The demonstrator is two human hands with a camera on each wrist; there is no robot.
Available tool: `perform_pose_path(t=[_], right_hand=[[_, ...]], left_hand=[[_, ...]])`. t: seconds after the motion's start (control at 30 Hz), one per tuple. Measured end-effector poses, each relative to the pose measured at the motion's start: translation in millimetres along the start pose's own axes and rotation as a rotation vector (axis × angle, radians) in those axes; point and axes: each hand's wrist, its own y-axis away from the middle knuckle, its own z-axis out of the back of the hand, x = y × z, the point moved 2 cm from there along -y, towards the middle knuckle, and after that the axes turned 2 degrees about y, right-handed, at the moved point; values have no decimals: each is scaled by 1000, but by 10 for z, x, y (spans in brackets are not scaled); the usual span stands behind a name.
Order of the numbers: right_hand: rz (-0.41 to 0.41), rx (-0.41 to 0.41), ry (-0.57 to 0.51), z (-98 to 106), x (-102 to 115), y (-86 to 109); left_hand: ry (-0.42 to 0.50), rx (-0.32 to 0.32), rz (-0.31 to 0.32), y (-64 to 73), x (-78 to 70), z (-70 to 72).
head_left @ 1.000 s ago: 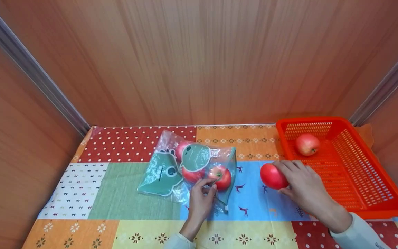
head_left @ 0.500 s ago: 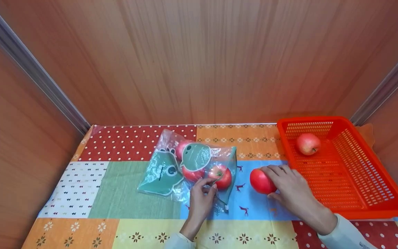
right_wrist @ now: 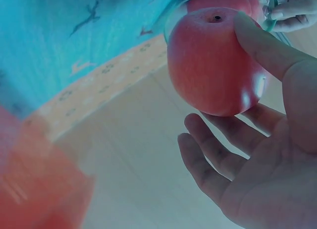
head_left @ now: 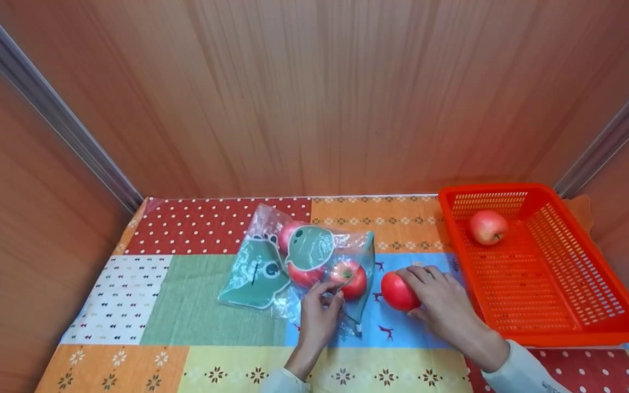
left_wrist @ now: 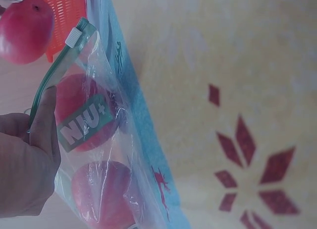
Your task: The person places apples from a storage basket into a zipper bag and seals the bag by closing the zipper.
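A clear zip bag (head_left: 260, 273) with green cartoon prints lies on the cloth, several red apples inside it. My left hand (head_left: 319, 316) pinches the green upper edge of the bag's mouth, and in the left wrist view the white slider (left_wrist: 74, 37) sits at one end of that edge. My right hand (head_left: 445, 305) grips a red apple (head_left: 399, 291) between thumb and fingers, just right of the bag's mouth. In the right wrist view this apple (right_wrist: 215, 65) overlaps the bag's opening.
An orange-red plastic basket (head_left: 612, 262) stands on the right, holding one apple (head_left: 487, 227) near its back left corner. A patchwork cloth (head_left: 211, 300) covers the table, and wood-grain panels (head_left: 314, 98) rise at the back and sides.
My right hand has carried the apple leftward from beside the basket to near the bag's mouth. My left hand and the bag have stayed in place.
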Motion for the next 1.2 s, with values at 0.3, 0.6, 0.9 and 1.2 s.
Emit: perform_pose_path(t=[0.3, 0.6, 0.9, 1.2], right_hand=[[34, -63, -48, -149, 94, -54], [66, -120, -54, -276, 193, -101], [61, -124, -71, -350, 238, -141], [38, -107, -88, -441, 275, -205]], left_hand=[[-11, 2, -10, -12, 10, -2], [-1, 6, -10, -12, 20, -3], [-22, -3, -7, -11, 22, 4], [-12, -9, -21, -13, 24, -1]])
